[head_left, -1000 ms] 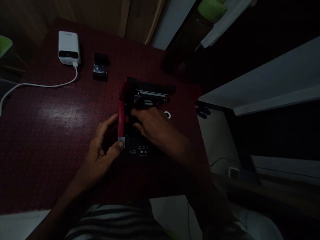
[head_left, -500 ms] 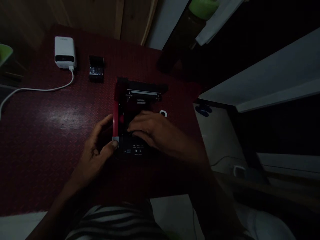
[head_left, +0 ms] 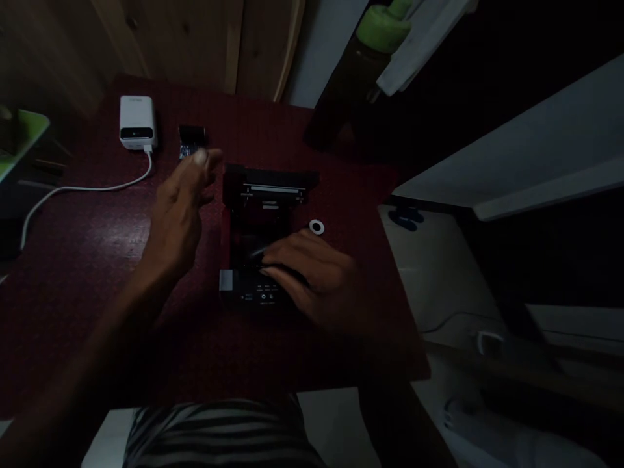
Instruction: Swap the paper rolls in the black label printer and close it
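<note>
While your right hand [head_left: 312, 266] reaches into the open black-and-red device [head_left: 256, 227] in the head view, its fingers bent over the inner edge of the front panel [head_left: 253, 286], you cannot tell in this dim light whether they pinch anything. Your left hand [head_left: 178, 218] hangs left of the device, fingers loosely parted and nothing seen in them, partly covering a small black roll [head_left: 192, 135]. The device sits mid-table, lid [head_left: 273, 182] raised, on the dark red table [head_left: 78, 260]; a white ring [head_left: 318, 233] lies just beside it, right.
</note>
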Demonstrator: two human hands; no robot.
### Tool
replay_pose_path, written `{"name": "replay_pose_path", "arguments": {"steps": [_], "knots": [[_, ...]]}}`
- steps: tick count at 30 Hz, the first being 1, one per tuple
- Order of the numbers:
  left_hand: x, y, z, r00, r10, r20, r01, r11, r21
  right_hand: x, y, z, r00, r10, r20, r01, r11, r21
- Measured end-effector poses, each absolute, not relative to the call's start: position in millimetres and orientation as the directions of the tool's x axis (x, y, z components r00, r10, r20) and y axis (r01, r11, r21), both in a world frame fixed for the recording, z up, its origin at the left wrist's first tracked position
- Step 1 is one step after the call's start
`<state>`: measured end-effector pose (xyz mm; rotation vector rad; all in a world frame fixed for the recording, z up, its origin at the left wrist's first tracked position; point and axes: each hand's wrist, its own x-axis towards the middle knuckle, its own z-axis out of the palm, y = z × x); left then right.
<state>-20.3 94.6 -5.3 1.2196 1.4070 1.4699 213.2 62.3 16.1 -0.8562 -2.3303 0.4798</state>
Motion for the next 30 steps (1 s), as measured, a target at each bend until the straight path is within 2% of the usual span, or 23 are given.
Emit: {"name": "replay_pose_path", "arguments": {"steps": [5,7,11,14,18,21,30], "knots": [[-7,106,-3,-0.319,0.940,0.122,-0.025,-0.137,0.990,214,54,3,-0.535,0.618,0.576,0.463,0.785,-0.412],[-8,95,-3,-0.309,0.946,0.101,-0.052,-0.123,0.991,213,47,0,-0.536,0.607,0.587,0.514,0.786,-0.343],[-17,62,-7,-0.259,0.966,0.001,0.013,0.002,1.000,210,29,0,-0.508,0.635,0.582,0.693,0.702,-0.162],[-21,44,-12,-0.216,0.975,-0.056,0.017,0.061,0.998,208,22,2,-0.474,0.656,0.588,0.757,0.645,-0.110],[-17,29,-17,-0.151,0.978,-0.143,-0.027,0.140,0.990,211,23,3,-0.471,0.661,0.583,0.749,0.649,-0.131],[-13,22,-18,-0.132,0.972,-0.196,-0.066,0.189,0.980,215,24,2,-0.474,0.685,0.553,0.715,0.666,-0.212],[-10,19,-11,-0.112,0.970,-0.215,-0.025,0.214,0.977,214,21,6,-0.453,0.791,0.412,0.682,0.605,-0.411]]}}
